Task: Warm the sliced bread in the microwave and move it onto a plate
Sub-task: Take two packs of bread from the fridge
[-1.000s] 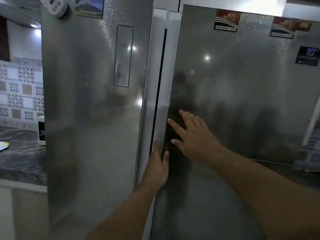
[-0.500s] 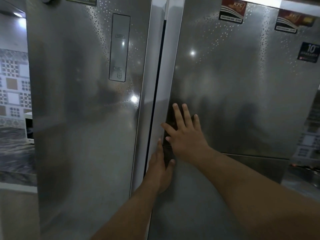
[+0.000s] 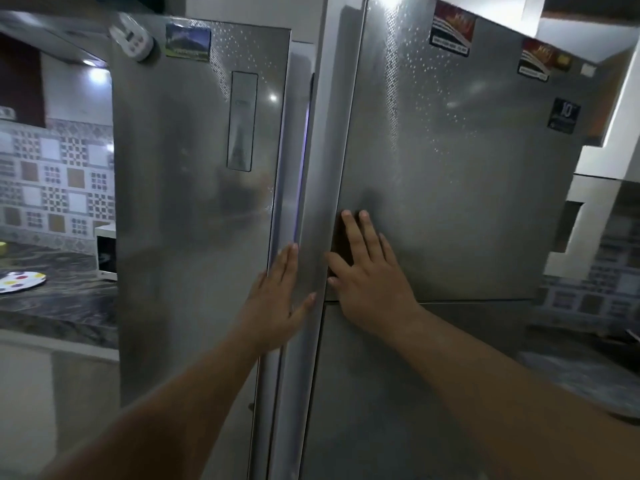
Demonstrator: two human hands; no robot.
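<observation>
We pressed our left hand [image 3: 277, 299] flat, fingers straight, on the left fridge door [image 3: 194, 209], and our right hand [image 3: 370, 275] flat on the right door [image 3: 460, 188], holding nothing. We saw no bread; a plate [image 3: 20, 280] lay on the counter [image 3: 59, 306] well to the left, a microwave [image 3: 105, 251] behind it.

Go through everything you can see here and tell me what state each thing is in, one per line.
Left fridge door: ajar, lit gap along its right edge.
Right fridge door: appears closed.
Left hand: open, flat against the left door's edge.
Right hand: open, fingers straight on the right door.
Plate: on the counter, no bread visible.
</observation>
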